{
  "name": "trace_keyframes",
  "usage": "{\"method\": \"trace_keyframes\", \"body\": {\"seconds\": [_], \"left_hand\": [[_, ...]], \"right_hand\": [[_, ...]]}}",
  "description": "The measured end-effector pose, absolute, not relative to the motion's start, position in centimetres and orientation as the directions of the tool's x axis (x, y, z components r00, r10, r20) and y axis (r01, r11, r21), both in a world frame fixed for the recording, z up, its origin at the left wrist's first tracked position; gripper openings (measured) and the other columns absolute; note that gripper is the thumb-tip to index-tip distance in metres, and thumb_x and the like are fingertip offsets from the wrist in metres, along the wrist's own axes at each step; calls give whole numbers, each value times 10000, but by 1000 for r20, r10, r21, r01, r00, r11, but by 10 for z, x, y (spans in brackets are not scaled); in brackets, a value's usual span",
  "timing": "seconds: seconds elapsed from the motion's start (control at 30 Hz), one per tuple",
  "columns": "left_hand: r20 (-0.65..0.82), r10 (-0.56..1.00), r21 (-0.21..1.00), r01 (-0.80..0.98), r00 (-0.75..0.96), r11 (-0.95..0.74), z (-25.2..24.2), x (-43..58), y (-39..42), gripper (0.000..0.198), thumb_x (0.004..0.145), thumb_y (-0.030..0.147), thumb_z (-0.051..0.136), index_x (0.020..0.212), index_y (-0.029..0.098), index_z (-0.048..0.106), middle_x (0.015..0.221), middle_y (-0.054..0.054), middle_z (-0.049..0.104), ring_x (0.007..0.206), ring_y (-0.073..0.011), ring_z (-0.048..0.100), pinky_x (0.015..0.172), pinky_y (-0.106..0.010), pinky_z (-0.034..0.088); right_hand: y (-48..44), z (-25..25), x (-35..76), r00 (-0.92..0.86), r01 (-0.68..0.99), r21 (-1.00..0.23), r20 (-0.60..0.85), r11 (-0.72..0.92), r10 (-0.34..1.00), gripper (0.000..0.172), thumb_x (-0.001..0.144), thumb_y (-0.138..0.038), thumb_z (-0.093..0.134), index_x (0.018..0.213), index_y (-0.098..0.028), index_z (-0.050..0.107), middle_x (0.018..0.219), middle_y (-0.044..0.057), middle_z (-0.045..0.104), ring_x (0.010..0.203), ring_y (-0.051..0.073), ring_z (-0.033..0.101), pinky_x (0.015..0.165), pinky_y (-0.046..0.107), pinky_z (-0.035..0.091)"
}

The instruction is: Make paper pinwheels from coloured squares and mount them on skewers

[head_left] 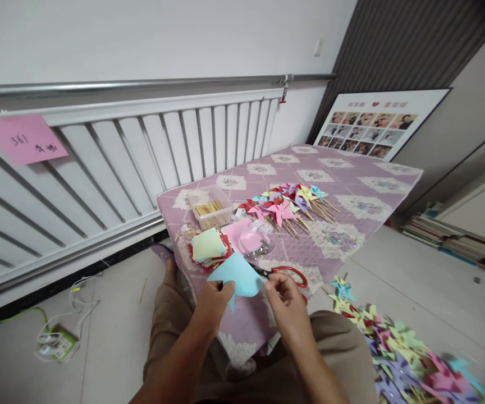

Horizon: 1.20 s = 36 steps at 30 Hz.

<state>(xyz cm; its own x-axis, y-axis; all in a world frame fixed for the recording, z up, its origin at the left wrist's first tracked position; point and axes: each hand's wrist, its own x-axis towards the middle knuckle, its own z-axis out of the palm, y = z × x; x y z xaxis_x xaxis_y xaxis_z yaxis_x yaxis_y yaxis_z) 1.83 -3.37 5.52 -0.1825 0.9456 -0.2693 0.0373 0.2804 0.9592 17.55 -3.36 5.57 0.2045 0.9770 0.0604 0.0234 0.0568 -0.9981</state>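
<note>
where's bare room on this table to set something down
The widest free patch of tablecloth lies behind the pinwheels, toward the photo board. Another lies between their sticks and the right table edge. The near end is crowded: paper stack, stick box and scissors beside the blue paper between left hand and right hand.

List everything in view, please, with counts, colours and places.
Table: one, purple-clothed, centre
Paper sheet: one, blue, front centre
Scissors: one, red-handled, on table
Paper stack: one, multicoloured, table's left
Stick box: one, clear, behind stack
Pinwheels: many, multicoloured, table and floor
Radiator: one, white, left
Note: one, pink, on radiator
Power strip: one, green, left floor
Photo board: one, white, beyond table
Left hand: one, on sheet
Right hand: one, on sheet
Legs: two, brown-trousered, below hands
</note>
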Motion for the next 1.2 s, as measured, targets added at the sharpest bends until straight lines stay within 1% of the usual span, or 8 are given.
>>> {"method": "trace_keyframes", "body": {"seconds": [0.07,0.13,0.27,0.43,0.73,1.03,1.13,1.2], "left_hand": [[-238,963,951,169,-129,258,56,12,-33,265,713,380,566,548,183,504,488,47,396,476,-95,327,484,-244,259],[-247,968,929,272,-47,250,59,8,-33,276,720,371,560,531,186,480,492,46,380,484,-96,311,487,-250,245],[-230,962,929,329,150,170,69,5,-33,180,704,290,539,573,195,459,526,49,384,504,-99,304,498,-250,236],[-196,946,906,417,258,74,77,1,-32,228,697,240,516,539,210,355,529,57,306,512,-96,256,501,-260,208],[-184,928,875,485,324,4,82,-2,-31,216,686,227,497,536,207,343,541,56,300,527,-96,261,501,-262,197],[-144,947,921,389,288,22,75,-1,-26,223,665,218,552,491,191,414,516,51,358,520,-95,278,503,-246,217],[-166,954,964,245,249,104,69,0,-24,118,679,247,597,600,169,557,572,46,451,547,-98,359,524,-228,286],[-223,958,974,69,179,214,63,1,-25,151,686,298,642,763,169,631,667,30,530,596,-108,436,551,-221,354]], "right_hand": [[-31,59,182,194,-26,-999,20,26,981,377,737,-459,711,990,-201,602,785,-5,581,725,167,540,656,268,437],[-30,63,184,68,-86,-994,-66,-60,996,393,725,-477,724,978,-187,642,804,10,626,729,169,562,660,271,448],[-36,68,177,-190,-159,-957,-213,-244,958,368,685,-480,754,892,-178,716,756,11,700,649,159,588,624,272,458],[-43,65,168,-223,-97,-942,-295,-322,929,336,638,-427,782,852,-169,758,719,7,724,607,153,600,615,273,467],[-42,68,164,-206,-57,-943,-311,-329,928,247,614,-361,747,770,-169,737,678,2,707,609,157,590,583,266,464],[-44,63,154,-31,-62,-962,-265,-266,964,91,625,-260,702,668,-181,719,534,-41,649,467,126,508,480,245,397],[-43,58,152,19,-101,-960,-265,-262,964,102,635,-269,704,683,-180,713,562,-34,672,489,141,538,506,259,428],[-42,53,152,48,-164,-945,-293,-282,955,126,646,-283,711,718,-180,711,612,-27,698,521,150,569,543,270,456]]}}
